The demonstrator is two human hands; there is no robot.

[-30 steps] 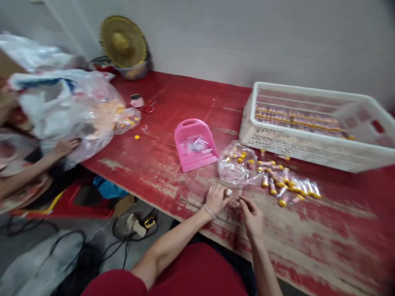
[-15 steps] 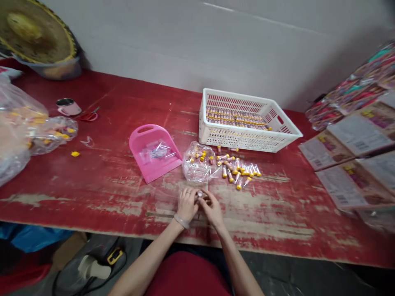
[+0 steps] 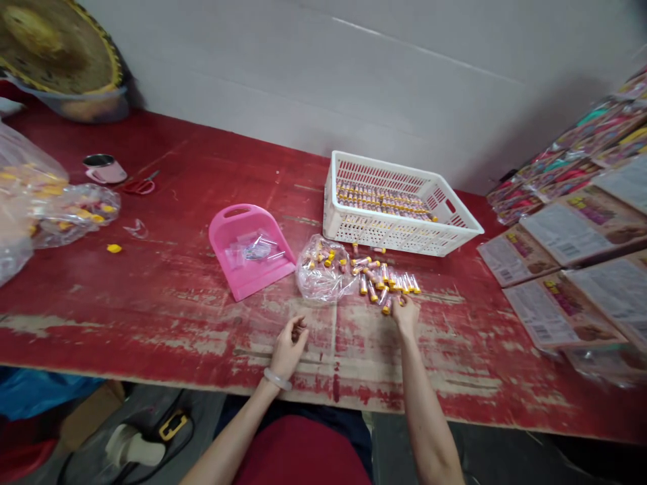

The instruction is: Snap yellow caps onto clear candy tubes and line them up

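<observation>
My left hand (image 3: pixel 289 347) rests just above the table, palm turned inward, its fingers curled; whatever they may hold is hidden. A pale bracelet is on that wrist. Farther right, my right hand (image 3: pixel 407 315) reaches to the near edge of a loose pile of small clear tubes (image 3: pixel 373 276) with pink contents and yellow caps. Its fingertips close on one yellow-capped tube (image 3: pixel 402 300), mostly covered by the fingers. Left of the pile lies a clear plastic bag (image 3: pixel 323 286) holding more yellow-capped pieces.
Behind the pile stands a white crate (image 3: pixel 399 234) with rows of tubes. A pink dustpan (image 3: pixel 253 283) holds clear plastic pieces. At left are a mug (image 3: pixel 105 170), red scissors (image 3: pixel 141 186), a yellow cap (image 3: pixel 114 248) and filled bags (image 3: pixel 50 202). Wrapped boxes (image 3: pixel 561 310) are stacked at right.
My hands were together over a small tube near the table's front. They have parted: the right has moved right and forward to the pile, the left slightly left and nearer me.
</observation>
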